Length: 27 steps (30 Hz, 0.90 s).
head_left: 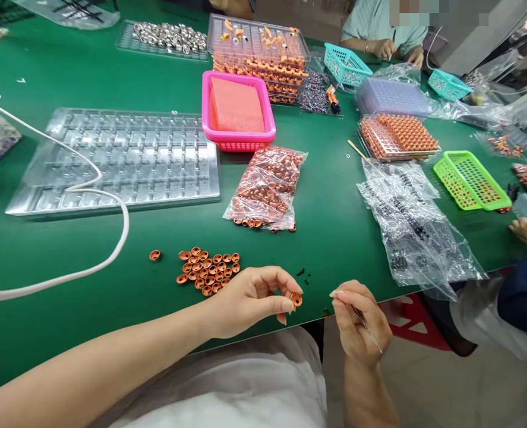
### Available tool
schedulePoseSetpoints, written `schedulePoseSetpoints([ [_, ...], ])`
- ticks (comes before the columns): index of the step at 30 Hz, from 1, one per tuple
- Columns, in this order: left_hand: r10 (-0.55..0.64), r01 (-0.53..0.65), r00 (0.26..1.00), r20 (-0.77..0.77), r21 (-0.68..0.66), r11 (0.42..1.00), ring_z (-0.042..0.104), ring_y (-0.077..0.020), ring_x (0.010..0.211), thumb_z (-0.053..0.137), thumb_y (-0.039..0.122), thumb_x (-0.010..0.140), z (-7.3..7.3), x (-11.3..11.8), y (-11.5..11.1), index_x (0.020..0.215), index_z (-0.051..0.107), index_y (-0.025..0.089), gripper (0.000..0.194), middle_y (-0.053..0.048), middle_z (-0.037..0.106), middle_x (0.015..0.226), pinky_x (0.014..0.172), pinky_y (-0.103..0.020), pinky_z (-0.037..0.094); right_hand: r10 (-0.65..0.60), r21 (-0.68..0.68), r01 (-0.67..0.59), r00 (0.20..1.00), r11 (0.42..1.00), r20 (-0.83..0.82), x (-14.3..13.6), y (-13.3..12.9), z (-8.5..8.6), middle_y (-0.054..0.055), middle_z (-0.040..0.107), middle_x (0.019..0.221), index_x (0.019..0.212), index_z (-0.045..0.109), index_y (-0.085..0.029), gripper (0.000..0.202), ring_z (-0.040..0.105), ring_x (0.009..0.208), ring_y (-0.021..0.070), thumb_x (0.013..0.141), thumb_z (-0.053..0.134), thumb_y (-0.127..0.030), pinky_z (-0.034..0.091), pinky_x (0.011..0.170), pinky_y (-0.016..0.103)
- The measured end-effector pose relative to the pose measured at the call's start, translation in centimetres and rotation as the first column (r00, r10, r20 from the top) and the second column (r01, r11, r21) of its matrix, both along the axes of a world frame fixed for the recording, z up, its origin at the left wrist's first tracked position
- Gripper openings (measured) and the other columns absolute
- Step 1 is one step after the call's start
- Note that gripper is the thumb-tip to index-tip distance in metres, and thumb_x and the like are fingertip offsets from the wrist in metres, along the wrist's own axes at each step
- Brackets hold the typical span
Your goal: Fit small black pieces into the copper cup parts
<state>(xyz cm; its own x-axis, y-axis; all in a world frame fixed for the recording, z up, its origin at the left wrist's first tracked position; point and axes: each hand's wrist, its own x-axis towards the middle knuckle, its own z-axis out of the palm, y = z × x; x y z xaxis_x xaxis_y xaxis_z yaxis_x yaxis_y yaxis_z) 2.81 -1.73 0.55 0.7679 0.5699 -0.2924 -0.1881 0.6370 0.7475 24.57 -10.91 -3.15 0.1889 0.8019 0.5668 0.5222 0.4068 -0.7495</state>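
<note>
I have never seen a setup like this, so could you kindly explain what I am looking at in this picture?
There is no machine here: these are a person's two bare hands, seen by a camera worn on that person's head, looking forward and down. The left hand pinches a small copper-coloured cup. The right hand holds a thin tool, too fine to identify. On the green table lie a loose group of similar cups, a clear bag filled with more, clear plastic trays and a pink basket. Across the table, another person's hand is visible.
</note>
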Motion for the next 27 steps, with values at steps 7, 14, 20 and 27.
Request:
schedulePoseSetpoints([
  [7, -0.015, 0.018, 0.999, -0.046, 0.065, 0.998, 0.064, -0.0130, 0.073, 0.080, 0.035, 0.081, -0.1, 0.1, 0.0, 0.095, 0.066, 0.012, 0.030, -0.004, 0.068, 0.082, 0.064, -0.026, 0.058, -0.034, -0.010, 0.034, 0.999, 0.999, -0.034, 0.0, -0.3, -0.2, 0.004, 0.069, 0.085, 0.100, 0.069, -0.020, 0.021, 0.065, 0.074, 0.0183, 0.086, 0.064, -0.005, 0.055, 0.063, 0.034],
  [14, 0.231, 0.410, 0.747, -0.623, 0.706, 0.577, 0.066, -0.0172, 0.078, 0.061, 0.020, 0.091, 1.2, -2.1, 2.8, 0.094, 0.071, 0.017, 0.011, -0.005, 0.072, 0.091, 0.070, -0.027, 0.053, 0.010, -0.010, -0.011, 0.999, 1.000, -0.052, 0.1, -0.3, -0.3, 0.006, 0.069, 0.087, 0.102, 0.070, -0.018, 0.026, 0.066, 0.080, 0.0201, 0.084, 0.064, 0.000, 0.056, 0.062, 0.033],
  [20, 0.357, 0.775, 0.450, -0.819, 0.556, 0.299, 0.064, -0.0254, 0.091, 0.056, 0.017, 0.094, 1.8, -3.8, 3.9, 0.089, 0.076, 0.015, 0.020, -0.010, 0.069, 0.090, 0.072, -0.032, 0.051, 0.044, -0.031, -0.046, 0.997, 0.998, -0.059, 0.1, 0.0, -0.6, 0.006, 0.069, 0.090, 0.103, 0.070, -0.019, 0.029, 0.065, 0.076, 0.0180, 0.084, 0.065, 0.002, 0.053, 0.056, 0.029],
  [27, 0.519, 0.776, 0.383, -0.764, 0.571, 0.269, 0.066, -0.0269, 0.094, 0.055, 0.022, 0.098, 1.5, -3.6, 5.5, 0.096, 0.074, 0.014, 0.021, -0.011, 0.071, 0.093, 0.081, -0.036, 0.052, 0.084, -0.040, -0.086, 0.995, 0.995, -0.054, 0.2, 0.1, -0.9, 0.007, 0.068, 0.094, 0.107, 0.069, -0.018, 0.033, 0.064, 0.075, 0.0159, 0.083, 0.065, 0.004, 0.056, 0.061, 0.030],
])
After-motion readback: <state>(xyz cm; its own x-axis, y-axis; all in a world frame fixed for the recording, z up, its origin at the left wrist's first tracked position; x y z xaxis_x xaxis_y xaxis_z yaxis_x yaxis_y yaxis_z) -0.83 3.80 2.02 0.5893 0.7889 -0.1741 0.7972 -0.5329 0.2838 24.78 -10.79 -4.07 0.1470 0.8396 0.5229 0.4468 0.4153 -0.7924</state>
